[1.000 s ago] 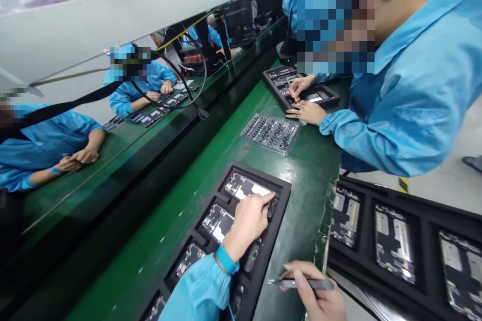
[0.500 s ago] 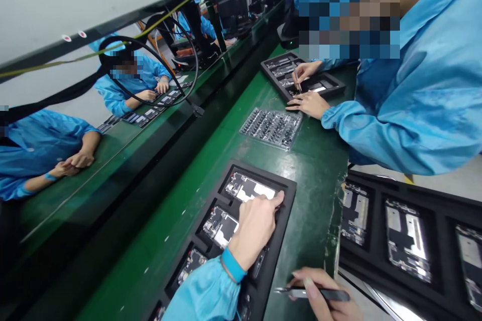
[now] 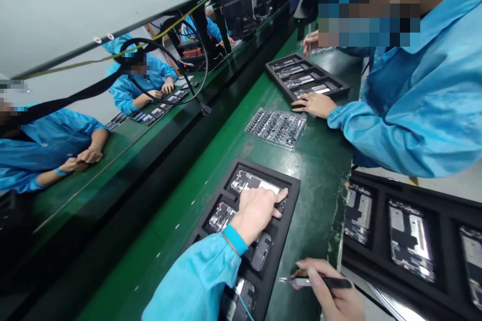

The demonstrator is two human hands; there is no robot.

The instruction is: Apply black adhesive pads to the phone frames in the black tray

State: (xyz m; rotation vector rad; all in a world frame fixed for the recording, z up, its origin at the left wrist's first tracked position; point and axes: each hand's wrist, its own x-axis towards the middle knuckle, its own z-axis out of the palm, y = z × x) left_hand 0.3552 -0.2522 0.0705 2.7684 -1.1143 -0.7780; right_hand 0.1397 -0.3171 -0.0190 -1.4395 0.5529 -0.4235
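My left hand [image 3: 258, 210] lies over the top slot of a black foam tray [image 3: 290, 205]. Its index finger and thumb are apart at the right end of a phone frame with circuit boards [image 3: 246, 180], touching it. The other fingers are curled under and partly hidden. A blue band circles that wrist. In my right hand [image 3: 331, 291] is a pair of tweezers [image 3: 312, 282], tips pointing left and just off the tray's right edge. Another phone frame [image 3: 222, 215] sits in the slot below, partly covered by my left hand and sleeve.
Beyond my tray lies a clear plastic tray of small parts [image 3: 276, 128]. A co-worker's hand [image 3: 316, 104] rests at another foam tray [image 3: 271, 71]. At right, below the bench edge, is a tray of phone frames [image 3: 410, 241]. A black cable [image 3: 205, 80] hangs left of the bench.
The view has shifted slightly. My left hand stays at the top slot, its thumb showing more clearly. The co-worker's tool hand has lifted away from the far tray. My right hand still holds the tweezers.
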